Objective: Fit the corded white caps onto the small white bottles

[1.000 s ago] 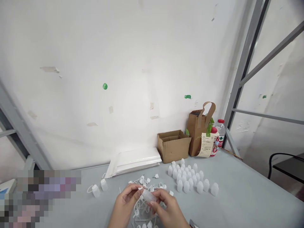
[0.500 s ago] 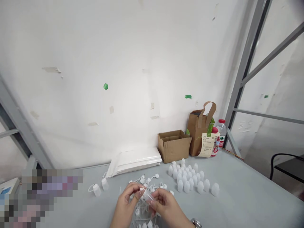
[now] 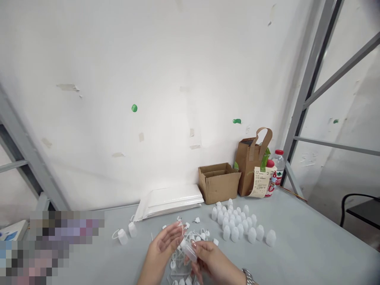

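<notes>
My right hand point(image 3: 212, 259) grips a small translucent plastic dropper bottle point(image 3: 189, 252), which lies tilted just above a tangle of white caps with thin looped straps point(image 3: 190, 237). My left hand point(image 3: 164, 244) is raised beside the bottle's neck with its fingers spread, and I cannot tell whether it pinches a strap. To the right stand rows of several white plastic bottles point(image 3: 234, 223). Two capped bottles point(image 3: 127, 233) sit to the left. A metal watch point(image 3: 247, 276) shows on my right wrist.
The grey table point(image 3: 303, 237) carries a stack of white padded envelopes point(image 3: 168, 202), an open cardboard box point(image 3: 219, 184), a brown paper bag with a receipt point(image 3: 247, 168), and a water bottle point(image 3: 278, 168). Grey metal framing stands at both sides. A pixelated patch covers the lower left.
My left hand has opened and moved slightly away from the bottle. The bottle now tilts lower to the right in my right hand. The view has shifted slightly.
</notes>
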Demonstrator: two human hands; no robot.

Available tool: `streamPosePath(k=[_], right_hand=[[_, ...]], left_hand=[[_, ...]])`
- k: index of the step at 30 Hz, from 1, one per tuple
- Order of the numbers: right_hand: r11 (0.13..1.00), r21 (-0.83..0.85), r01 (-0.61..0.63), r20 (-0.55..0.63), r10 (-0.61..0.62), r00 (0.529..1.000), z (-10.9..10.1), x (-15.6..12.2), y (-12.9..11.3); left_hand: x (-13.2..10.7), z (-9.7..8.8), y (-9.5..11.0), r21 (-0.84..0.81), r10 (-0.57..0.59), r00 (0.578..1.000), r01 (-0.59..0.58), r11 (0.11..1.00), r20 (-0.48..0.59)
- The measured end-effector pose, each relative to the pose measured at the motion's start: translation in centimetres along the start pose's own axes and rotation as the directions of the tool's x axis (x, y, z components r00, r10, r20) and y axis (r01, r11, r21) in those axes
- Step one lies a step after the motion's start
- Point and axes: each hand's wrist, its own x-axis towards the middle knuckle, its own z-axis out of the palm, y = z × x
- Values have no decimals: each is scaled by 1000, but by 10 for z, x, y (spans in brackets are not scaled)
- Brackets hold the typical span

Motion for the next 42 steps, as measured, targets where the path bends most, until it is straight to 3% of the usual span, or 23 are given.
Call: streamPosePath(k=[2, 7, 11, 16, 24, 30, 42], right_hand=[[997, -77, 2, -21, -4, 1000, -1, 1, 2], [978, -210, 4, -31, -11, 999, 0, 3, 3], [972, -236, -5, -40, -5, 999, 1, 3, 3], [965, -261, 23, -84, -47, 995, 1, 4, 5], [931, -362, 53, -159, -118, 980, 2, 3, 0], [925, -373, 75, -158, -143, 977, 0, 2, 3], [916, -393, 84, -185, -168, 968, 2, 0, -3]], left_hand=[[0, 0, 3, -147, -85, 996, 81, 986, -19], [0, -7, 8, -296, -160, 976, 110, 949, -148], [1, -9, 8, -373, -195, 968, 125, 920, -157], [2, -6, 3, -484, -353, 930, 262, 835, -104], [-1, -2, 3, -483, -357, 934, 327, 812, 32], [-1, -1, 3, -510, -396, 918, 331, 794, -20], [-4, 3, 10, -520, -391, 920, 324, 790, -20]])
